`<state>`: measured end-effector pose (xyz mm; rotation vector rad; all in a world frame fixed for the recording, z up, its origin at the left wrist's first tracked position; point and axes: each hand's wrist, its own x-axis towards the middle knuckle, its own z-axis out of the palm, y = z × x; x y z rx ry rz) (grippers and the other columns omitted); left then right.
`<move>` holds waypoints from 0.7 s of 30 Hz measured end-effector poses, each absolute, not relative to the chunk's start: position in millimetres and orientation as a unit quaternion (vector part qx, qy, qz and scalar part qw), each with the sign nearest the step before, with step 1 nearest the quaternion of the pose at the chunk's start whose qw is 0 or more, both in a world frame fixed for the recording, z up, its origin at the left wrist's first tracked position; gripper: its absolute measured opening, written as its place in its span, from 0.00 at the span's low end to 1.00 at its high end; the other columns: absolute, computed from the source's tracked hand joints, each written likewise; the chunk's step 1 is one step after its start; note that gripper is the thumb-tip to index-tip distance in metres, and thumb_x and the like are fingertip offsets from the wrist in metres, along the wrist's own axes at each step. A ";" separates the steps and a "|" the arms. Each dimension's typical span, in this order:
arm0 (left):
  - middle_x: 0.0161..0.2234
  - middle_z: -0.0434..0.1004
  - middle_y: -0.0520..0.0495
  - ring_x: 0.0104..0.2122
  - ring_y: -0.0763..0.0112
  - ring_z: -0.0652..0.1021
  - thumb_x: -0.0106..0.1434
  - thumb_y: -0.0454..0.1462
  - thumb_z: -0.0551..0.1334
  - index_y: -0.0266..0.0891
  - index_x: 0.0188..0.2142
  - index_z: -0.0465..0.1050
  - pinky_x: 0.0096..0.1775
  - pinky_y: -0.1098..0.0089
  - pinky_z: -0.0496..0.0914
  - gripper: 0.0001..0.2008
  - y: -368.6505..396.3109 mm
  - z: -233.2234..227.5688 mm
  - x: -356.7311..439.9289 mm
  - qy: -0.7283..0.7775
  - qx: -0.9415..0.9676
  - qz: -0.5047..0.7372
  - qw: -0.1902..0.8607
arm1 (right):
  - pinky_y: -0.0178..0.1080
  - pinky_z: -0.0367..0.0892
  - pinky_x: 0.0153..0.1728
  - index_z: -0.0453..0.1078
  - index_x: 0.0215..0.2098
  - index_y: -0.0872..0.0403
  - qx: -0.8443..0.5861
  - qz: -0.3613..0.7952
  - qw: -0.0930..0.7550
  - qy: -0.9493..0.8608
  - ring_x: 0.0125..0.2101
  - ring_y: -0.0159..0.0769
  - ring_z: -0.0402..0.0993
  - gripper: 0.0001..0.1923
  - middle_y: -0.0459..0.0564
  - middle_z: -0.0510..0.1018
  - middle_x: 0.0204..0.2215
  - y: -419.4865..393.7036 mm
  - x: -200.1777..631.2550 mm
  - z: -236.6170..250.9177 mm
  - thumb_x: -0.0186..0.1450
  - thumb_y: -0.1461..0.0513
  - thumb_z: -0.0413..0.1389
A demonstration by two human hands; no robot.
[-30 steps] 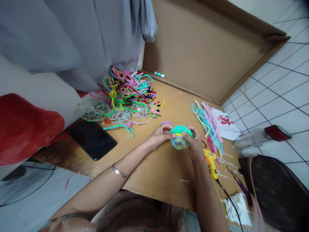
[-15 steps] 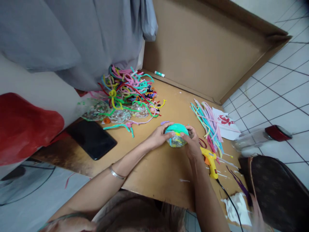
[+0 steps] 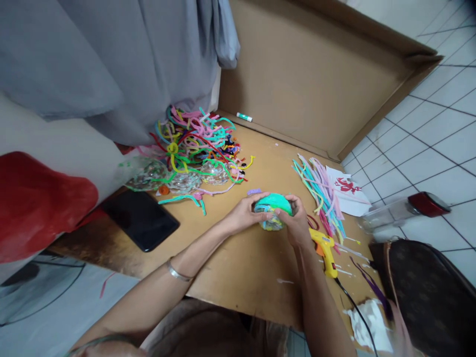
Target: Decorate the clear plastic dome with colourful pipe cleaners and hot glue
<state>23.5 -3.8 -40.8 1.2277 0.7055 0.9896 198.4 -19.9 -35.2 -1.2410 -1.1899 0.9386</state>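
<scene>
Both of my hands hold a round ball-like piece [image 3: 274, 201] above the tabletop. Its upper part is teal, and its lower part looks see-through with yellow and blue bits. My left hand [image 3: 250, 212] is closed on its left side, the thumb across the front. On the opposite side my right hand [image 3: 296, 220] grips it, that thumb also pressed on the front. The far side and most fingertips are hidden. A small purple piece [image 3: 254, 191] lies just behind my left hand. Close to my right wrist lies a yellow glue gun [image 3: 326, 250] with a black cord.
At the back left is a heap of coloured pipe cleaners [image 3: 197, 129], with several clear speckled domes [image 3: 185, 182] before it. A black phone [image 3: 143, 220] lies left. Further right are more pipe cleaners [image 3: 323, 186], a clear bottle [image 3: 394, 213] and a brown bag [image 3: 431, 297]. A cardboard panel [image 3: 297, 74] stands behind.
The ball-like piece has tilted so more of its teal top faces me. My thumbs have moved closer together on its front. The view has shifted slightly.
</scene>
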 end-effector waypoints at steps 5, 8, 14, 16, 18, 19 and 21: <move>0.57 0.71 0.36 0.54 0.52 0.73 0.45 0.41 0.75 0.36 0.59 0.67 0.56 0.53 0.66 0.42 -6.5 -34.8 20.0 0.308 0.538 0.427 0.658 | 0.38 0.66 0.39 0.64 0.39 0.49 -0.526 0.390 0.559 -0.509 0.38 0.36 0.69 0.26 0.44 0.72 0.36 -20.6 197.9 -33.6 0.46 0.57 0.68; 0.58 0.70 0.36 0.56 0.51 0.72 0.47 0.43 0.74 0.36 0.58 0.69 0.58 0.52 0.64 0.39 -6.1 -34.4 19.5 0.303 0.535 0.434 0.658 | 0.38 0.66 0.39 0.65 0.40 0.49 -0.527 0.393 0.556 -0.509 0.38 0.36 0.68 0.26 0.44 0.71 0.36 -20.6 197.8 -32.9 0.46 0.58 0.68; 0.58 0.71 0.36 0.57 0.50 0.71 0.50 0.44 0.72 0.35 0.56 0.71 0.60 0.50 0.61 0.35 -3.6 -37.6 20.0 0.302 0.550 0.444 0.640 | 0.38 0.65 0.41 0.65 0.40 0.49 -0.527 0.400 0.550 -0.509 0.39 0.37 0.68 0.26 0.44 0.71 0.37 -21.2 197.3 -31.8 0.45 0.58 0.69; 0.57 0.72 0.36 0.58 0.50 0.70 0.50 0.44 0.72 0.35 0.56 0.71 0.60 0.49 0.60 0.34 -3.5 -37.2 19.9 0.309 0.552 0.444 0.634 | 0.38 0.65 0.41 0.65 0.40 0.49 -0.526 0.401 0.549 -0.512 0.39 0.37 0.68 0.26 0.44 0.71 0.37 -21.4 197.0 -31.4 0.45 0.58 0.69; 0.57 0.72 0.37 0.59 0.50 0.69 0.51 0.44 0.71 0.35 0.55 0.71 0.60 0.49 0.60 0.33 -3.7 -36.1 19.8 0.316 0.554 0.445 0.629 | 0.39 0.65 0.42 0.65 0.39 0.49 -0.525 0.397 0.551 -0.513 0.40 0.37 0.68 0.26 0.44 0.71 0.37 -21.4 196.5 -31.1 0.45 0.58 0.69; 0.57 0.73 0.37 0.59 0.50 0.69 0.51 0.44 0.71 0.35 0.55 0.72 0.60 0.49 0.61 0.33 -3.9 -35.4 19.7 0.318 0.556 0.446 0.626 | 0.39 0.65 0.42 0.65 0.39 0.49 -0.525 0.394 0.554 -0.512 0.40 0.37 0.68 0.26 0.44 0.71 0.37 -21.4 196.3 -31.0 0.45 0.58 0.69; 0.55 0.74 0.37 0.59 0.49 0.69 0.50 0.44 0.71 0.34 0.54 0.72 0.59 0.50 0.62 0.33 -4.2 -34.4 19.6 0.322 0.559 0.445 0.622 | 0.40 0.65 0.43 0.65 0.39 0.49 -0.526 0.387 0.556 -0.513 0.40 0.37 0.68 0.26 0.44 0.72 0.37 -21.2 195.7 -30.4 0.44 0.58 0.69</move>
